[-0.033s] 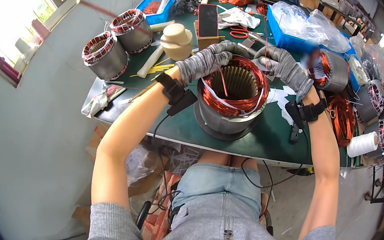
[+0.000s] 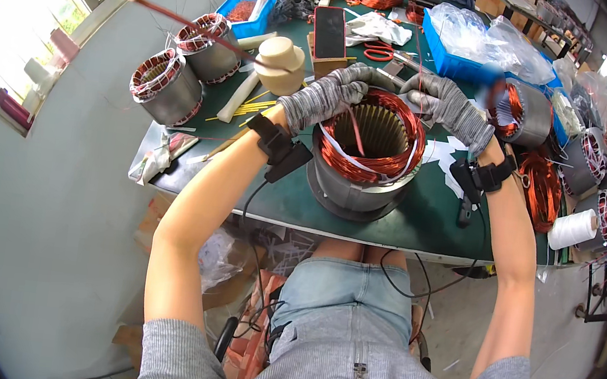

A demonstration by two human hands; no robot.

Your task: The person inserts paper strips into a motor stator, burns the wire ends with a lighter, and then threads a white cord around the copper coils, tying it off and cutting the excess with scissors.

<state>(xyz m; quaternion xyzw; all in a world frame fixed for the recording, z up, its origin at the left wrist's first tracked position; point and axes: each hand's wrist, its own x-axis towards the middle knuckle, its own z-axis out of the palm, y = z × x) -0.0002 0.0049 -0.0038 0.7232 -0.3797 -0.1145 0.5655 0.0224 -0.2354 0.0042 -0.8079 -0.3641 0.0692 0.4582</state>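
A large grey motor stator (image 2: 365, 159) with copper windings stands on a round base near the front edge of the green table (image 2: 421, 219). White paper strips stick out of its slots. My left hand (image 2: 326, 94), in a grey knit glove, grips the far left rim of the windings. My right hand (image 2: 443, 104), also gloved, rests on the far right rim, fingers curled over the copper coil. A black band with a cable sits on each wrist.
Two smaller wound stators (image 2: 168, 86) and a tan mallet (image 2: 277, 61) lie at the left. Another stator (image 2: 521, 114), copper coils (image 2: 542, 188) and a white string spool (image 2: 571, 228) are at the right. A phone (image 2: 330, 32), red scissors and blue trays sit behind.
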